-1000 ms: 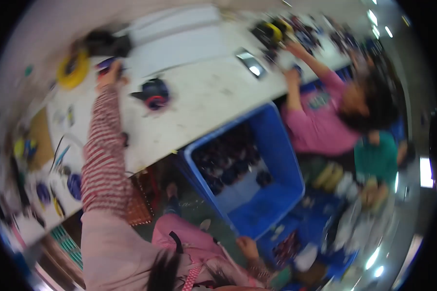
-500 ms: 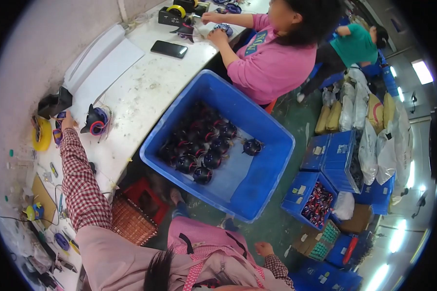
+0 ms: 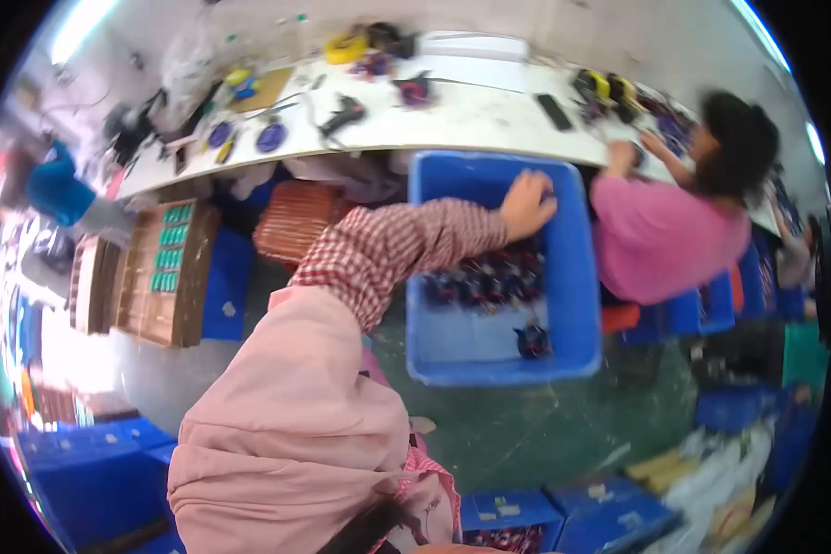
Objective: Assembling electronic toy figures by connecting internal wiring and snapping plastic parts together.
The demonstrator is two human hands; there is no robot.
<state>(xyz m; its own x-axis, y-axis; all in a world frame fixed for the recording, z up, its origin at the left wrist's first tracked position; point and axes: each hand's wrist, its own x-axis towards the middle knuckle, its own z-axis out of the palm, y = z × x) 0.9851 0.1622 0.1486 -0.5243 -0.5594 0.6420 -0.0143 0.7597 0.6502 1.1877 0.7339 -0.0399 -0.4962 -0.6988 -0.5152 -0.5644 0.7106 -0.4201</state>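
My left hand (image 3: 526,207) is over the far right part of a large blue bin (image 3: 503,371), its back toward me and its fingers curled. What the fingers close on, if anything, is hidden. A checked sleeve covers that forearm, which crosses the bin's left rim. Inside the bin, several dark round units (image 3: 494,280) with red and purple trim lie bunched below the hand. One dark unit (image 3: 532,342) sits apart near the bin's front right. On the white table (image 3: 471,115) beyond stands a similar black and purple unit (image 3: 415,90). My right hand is out of view.
A person in pink (image 3: 664,235) works at the table on the right. A phone (image 3: 554,112), yellow tape (image 3: 346,48) and a dark hand tool (image 3: 343,117) lie on the table. A reddish woven basket (image 3: 295,220) stands left of the bin. Wooden trays (image 3: 161,272) stand farther left.
The view has swung round, so the table now runs across the top. My left hand has moved from the table's tape and purple parts to over the blue bin. My right hand has left view.
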